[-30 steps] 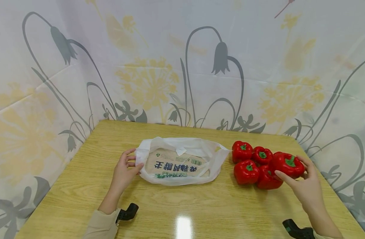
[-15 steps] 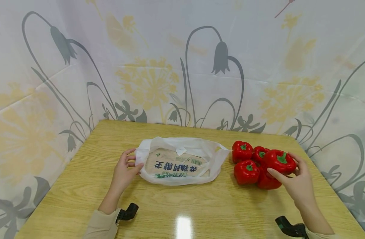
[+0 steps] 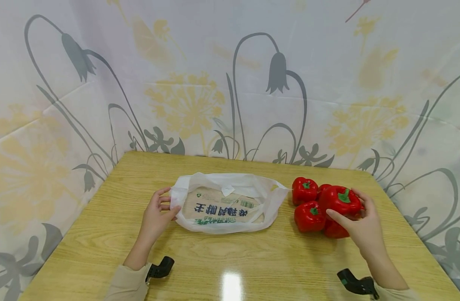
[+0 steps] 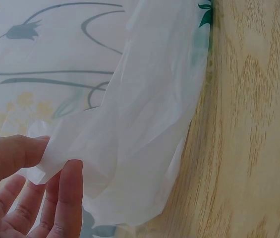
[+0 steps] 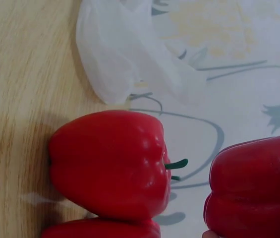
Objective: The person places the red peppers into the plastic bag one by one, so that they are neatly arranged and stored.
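A white plastic bag (image 3: 230,227) with printed characters lies spread on the table, its mouth facing up. At its left end my left hand (image 3: 156,215) pinches the bag's edge between thumb and fingers; the left wrist view shows the thin plastic (image 4: 130,134) in that grip. My right hand (image 3: 367,228) holds a red bell pepper (image 3: 333,202) with a green stem, raised above the other peppers. Several more red bell peppers (image 3: 308,219) sit grouped to the right of the bag, partly hidden by the held one. The right wrist view shows the held pepper (image 5: 253,191) apart from a standing pepper (image 5: 105,163).
The wooden table (image 3: 230,255) carries the bag and the peppers. Behind it hangs a white cloth (image 3: 199,50) printed with grey and yellow flowers. Black wrist devices are strapped on both forearms, the left device (image 3: 162,267) near the table's front.
My right hand has moved left with the bell pepper, over the grouped peppers and nearer the bag. The left hand and the bag stay where they were.
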A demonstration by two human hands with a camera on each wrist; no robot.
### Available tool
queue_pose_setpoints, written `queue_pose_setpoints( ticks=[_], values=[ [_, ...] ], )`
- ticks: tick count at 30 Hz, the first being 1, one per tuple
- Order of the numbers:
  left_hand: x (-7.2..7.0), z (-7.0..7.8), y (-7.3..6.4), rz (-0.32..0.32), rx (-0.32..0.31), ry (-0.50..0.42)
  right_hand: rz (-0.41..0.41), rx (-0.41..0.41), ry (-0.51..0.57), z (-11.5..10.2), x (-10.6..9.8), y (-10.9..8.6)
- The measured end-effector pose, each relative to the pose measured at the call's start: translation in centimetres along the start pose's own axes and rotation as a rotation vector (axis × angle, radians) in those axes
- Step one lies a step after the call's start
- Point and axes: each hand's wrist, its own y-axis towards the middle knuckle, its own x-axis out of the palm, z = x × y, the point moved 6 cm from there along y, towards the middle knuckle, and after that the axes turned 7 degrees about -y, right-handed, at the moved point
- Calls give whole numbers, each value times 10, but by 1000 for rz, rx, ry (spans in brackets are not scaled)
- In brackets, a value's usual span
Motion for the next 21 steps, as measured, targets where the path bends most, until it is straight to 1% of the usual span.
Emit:
queue_pose_setpoints(
  ticks=[6, 13, 21],
  values=[
    [0, 0, 0, -1, -4, 0, -13, -19, 14, -5, 7, 0],
    [1, 0, 0, -3, -9, 4, -60, -2, 35, -12, 15, -1],
    [0, -1, 1, 2, -14, -2, -66, -45, 20, -22, 23, -4]
  ],
)
